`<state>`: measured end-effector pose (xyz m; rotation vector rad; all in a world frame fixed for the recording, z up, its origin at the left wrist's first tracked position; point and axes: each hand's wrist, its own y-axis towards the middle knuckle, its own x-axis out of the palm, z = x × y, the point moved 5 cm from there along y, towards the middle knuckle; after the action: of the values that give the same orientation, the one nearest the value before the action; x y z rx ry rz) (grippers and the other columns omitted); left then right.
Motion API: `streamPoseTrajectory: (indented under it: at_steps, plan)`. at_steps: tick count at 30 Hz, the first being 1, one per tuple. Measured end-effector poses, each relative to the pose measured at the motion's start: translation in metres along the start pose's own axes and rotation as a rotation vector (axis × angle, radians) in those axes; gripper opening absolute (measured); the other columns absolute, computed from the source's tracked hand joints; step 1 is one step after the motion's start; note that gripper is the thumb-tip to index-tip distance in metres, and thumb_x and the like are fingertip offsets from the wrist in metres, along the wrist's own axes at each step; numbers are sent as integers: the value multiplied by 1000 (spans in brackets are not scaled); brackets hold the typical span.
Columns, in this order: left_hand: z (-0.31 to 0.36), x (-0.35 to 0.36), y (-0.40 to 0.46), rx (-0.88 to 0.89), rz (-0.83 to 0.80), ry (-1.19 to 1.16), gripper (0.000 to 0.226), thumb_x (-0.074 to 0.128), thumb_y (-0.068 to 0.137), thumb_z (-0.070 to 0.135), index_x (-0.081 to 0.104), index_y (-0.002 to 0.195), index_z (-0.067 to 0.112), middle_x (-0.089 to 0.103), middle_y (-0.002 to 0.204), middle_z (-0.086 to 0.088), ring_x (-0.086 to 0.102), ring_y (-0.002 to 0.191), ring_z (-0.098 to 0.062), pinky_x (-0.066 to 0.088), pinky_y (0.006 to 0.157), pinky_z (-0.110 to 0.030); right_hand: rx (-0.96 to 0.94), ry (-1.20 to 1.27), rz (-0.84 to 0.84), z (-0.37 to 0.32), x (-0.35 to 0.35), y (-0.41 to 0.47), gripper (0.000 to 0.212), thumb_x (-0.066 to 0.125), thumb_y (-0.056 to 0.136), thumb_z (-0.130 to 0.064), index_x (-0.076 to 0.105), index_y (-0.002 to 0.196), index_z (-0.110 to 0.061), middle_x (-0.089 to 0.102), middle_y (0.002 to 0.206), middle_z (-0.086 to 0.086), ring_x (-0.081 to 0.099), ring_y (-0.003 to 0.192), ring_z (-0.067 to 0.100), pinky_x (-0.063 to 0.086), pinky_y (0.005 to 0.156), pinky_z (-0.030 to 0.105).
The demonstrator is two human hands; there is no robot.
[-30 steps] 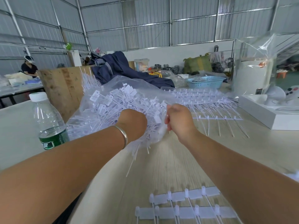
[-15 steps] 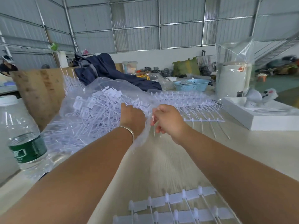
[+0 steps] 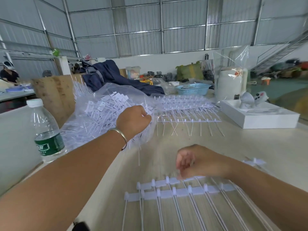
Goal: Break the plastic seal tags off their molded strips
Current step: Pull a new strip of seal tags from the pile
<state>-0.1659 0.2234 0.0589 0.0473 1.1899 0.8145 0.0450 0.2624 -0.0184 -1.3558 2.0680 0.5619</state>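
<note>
- Fingers of the left hand (image 3: 133, 120), curled tight, make a closed grip on the rim of the clear plastic bag (image 3: 106, 114); the hold looks meant to keep the mouth of the bag up and open, so loose pieces can be dropped in without spilling.
- Loose white plastic seal tags (image 3: 103, 112), each a small flat head on a thin tail, fill that bag in a heap, so it seems to serve as the bin for finished pieces.
- The right hand (image 3: 198, 162) hovers low over the near work, fingers bent downward and blurred; their tips are at the upper strip, but I cannot tell whether they pinch it or only touch it.
- Two white molded strips of unbroken tags (image 3: 173, 189) lie side by side on the pale tabletop (image 3: 250, 147) just under that hand, tails pointing toward the person, within easy reach for the next snap.
- A larger stack of white unbroken strips (image 3: 185, 105) waits farther back, beside the bag, probably as stock.
- A clear water bottle with a green label (image 3: 45, 129) stands at the left, near the bag yet clear of the work.
- Judged from the stock left, the task is far from done.
</note>
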Motion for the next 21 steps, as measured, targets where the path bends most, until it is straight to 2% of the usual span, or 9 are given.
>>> streamPoseTrajectory:
  at_steps: [2, 4, 6, 9, 12, 15, 18, 21]
  plan:
    - [8, 1, -25, 40, 51, -75, 9, 55, 86, 30, 64, 86, 27, 60, 72, 11, 59, 75, -17, 44, 67, -28, 9, -123, -108, 9, 9, -23, 29, 85, 66, -26, 66, 86, -32, 64, 91, -15, 59, 88, 1, 42, 73, 13]
    - [16, 9, -51, 89, 55, -146, 9, 56, 85, 27, 65, 81, 28, 60, 66, 12, 59, 71, -12, 44, 65, -26, 14, -198, -126, 17, 13, -40, 40, 84, 61, -36, 65, 96, -38, 56, 99, -22, 52, 98, -6, 39, 78, 11]
    - [24, 22, -78, 141, -5, -218, 11, 57, 85, 26, 67, 81, 27, 61, 62, 12, 59, 64, -6, 46, 62, -24, -36, -278, -56, 20, 13, -50, 40, 82, 64, -33, 65, 100, -36, 53, 100, -22, 49, 102, -5, 41, 84, 14]
    - [36, 48, -111, 223, -201, -247, 10, 59, 85, 28, 67, 80, 29, 62, 64, 16, 59, 61, -1, 52, 65, -27, -129, -490, 67, 20, 9, -52, 28, 73, 79, -19, 68, 107, -22, 56, 97, -13, 53, 99, 7, 41, 85, 21]
    - [40, 65, -123, 258, -333, -228, 8, 62, 84, 25, 69, 81, 27, 64, 80, 14, 62, 77, -5, 54, 77, -33, -104, -666, 109, 25, 6, -45, 21, 61, 89, -19, 67, 108, -21, 51, 94, -12, 52, 102, 11, 34, 75, 20]
    - [36, 66, -121, 281, -304, -194, 14, 64, 87, 25, 70, 99, 22, 57, 101, 10, 56, 99, -8, 45, 90, -27, -62, -788, 140, 33, 0, -36, 21, 54, 93, -19, 63, 111, -24, 49, 99, -11, 48, 107, 11, 32, 76, 22]
    - [19, 63, -117, 312, -254, -50, 35, 58, 91, 28, 58, 126, 25, 48, 127, 10, 39, 122, -9, 32, 100, -23, -55, -696, 210, 45, 0, -37, 23, 53, 93, -15, 65, 112, -19, 56, 108, -3, 49, 107, 16, 40, 88, 27]
    - [-1, 66, -114, 321, -281, 137, 49, 51, 96, 34, 43, 143, 25, 41, 145, 8, 32, 135, -14, 31, 107, -29, -106, -542, 369, 52, -4, -44, 24, 61, 89, -13, 70, 112, -16, 58, 109, -2, 52, 105, 17, 42, 92, 31]
